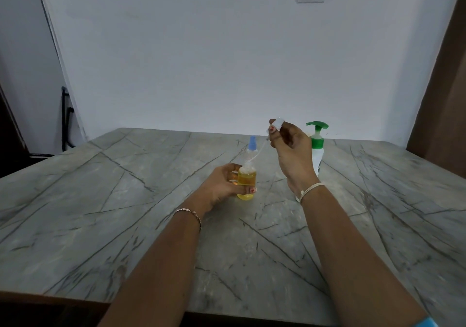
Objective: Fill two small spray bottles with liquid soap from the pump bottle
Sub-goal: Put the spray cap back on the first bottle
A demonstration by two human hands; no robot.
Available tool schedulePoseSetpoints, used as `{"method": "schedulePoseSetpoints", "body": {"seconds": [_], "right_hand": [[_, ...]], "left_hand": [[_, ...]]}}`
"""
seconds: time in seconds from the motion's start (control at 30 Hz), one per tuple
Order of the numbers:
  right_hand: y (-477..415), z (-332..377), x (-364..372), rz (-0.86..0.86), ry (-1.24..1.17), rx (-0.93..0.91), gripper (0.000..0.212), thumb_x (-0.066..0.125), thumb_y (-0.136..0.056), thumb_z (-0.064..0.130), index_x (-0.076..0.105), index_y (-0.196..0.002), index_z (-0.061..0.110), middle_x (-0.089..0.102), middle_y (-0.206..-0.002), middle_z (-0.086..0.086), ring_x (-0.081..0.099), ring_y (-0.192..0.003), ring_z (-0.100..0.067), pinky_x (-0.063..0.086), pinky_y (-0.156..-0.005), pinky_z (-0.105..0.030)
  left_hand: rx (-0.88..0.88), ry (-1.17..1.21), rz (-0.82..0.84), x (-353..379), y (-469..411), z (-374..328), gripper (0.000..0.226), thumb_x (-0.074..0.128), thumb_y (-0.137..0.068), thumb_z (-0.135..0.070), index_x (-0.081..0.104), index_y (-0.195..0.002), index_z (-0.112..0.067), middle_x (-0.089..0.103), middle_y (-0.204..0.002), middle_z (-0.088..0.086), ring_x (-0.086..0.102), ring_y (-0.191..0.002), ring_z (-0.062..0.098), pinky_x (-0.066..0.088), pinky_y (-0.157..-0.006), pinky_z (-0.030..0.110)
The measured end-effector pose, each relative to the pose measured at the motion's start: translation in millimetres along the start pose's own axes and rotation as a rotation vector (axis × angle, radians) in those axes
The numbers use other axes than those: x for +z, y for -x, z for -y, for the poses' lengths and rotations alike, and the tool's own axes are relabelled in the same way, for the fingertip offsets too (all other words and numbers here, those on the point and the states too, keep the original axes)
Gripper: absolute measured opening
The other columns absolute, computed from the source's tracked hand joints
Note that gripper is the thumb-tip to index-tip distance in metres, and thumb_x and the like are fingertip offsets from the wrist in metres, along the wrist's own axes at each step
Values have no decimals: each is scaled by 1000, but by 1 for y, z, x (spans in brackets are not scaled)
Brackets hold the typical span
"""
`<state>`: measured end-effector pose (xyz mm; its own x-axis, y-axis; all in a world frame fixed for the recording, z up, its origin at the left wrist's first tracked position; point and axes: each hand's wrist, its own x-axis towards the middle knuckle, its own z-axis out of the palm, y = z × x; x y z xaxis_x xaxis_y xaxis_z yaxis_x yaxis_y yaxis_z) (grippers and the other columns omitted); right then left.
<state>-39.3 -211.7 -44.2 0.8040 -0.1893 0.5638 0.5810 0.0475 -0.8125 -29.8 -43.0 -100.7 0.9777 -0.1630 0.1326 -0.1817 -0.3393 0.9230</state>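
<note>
A small clear spray bottle (247,181) full of yellow liquid stands on the table, and my left hand (223,186) grips its body. My right hand (287,147) is raised above and to the right, pinching a white spray head (278,123). Its thin dip tube (258,151) slants down into the open neck of the yellow bottle. Behind that bottle stands a second small clear bottle (252,147) with a blue cap. The pump bottle (317,147), white with a green pump, stands behind my right hand, partly hidden by it.
The grey marble-patterned table (126,200) runs up to a white wall. Its front edge is close to me. A dark cable hangs at the left wall and a brown panel stands at the right.
</note>
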Motion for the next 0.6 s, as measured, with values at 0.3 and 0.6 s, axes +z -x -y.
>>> {"method": "schedulePoseSetpoints", "body": {"seconds": [0.3, 0.6], "right_hand": [[2, -7, 5, 73, 111, -24, 18, 62, -94, 26, 65, -111, 21, 68, -99, -2, 60, -88, -10, 52, -92, -33], [6, -15, 12, 220, 270, -65, 31, 62, -93, 23, 64, -122, 12, 69, -105, 0, 62, -95, -9, 46, -81, -11]], "left_hand": [[-3, 15, -2, 0, 3, -2, 74, 90, -55, -31, 58, -120, -20, 64, -121, 4, 61, -112, 23, 47, -102, 46], [17, 41, 15, 0, 2, -1, 57, 85, -68, -14, 56, -116, -21, 65, -116, 3, 62, -105, 17, 53, -92, 32]]}}
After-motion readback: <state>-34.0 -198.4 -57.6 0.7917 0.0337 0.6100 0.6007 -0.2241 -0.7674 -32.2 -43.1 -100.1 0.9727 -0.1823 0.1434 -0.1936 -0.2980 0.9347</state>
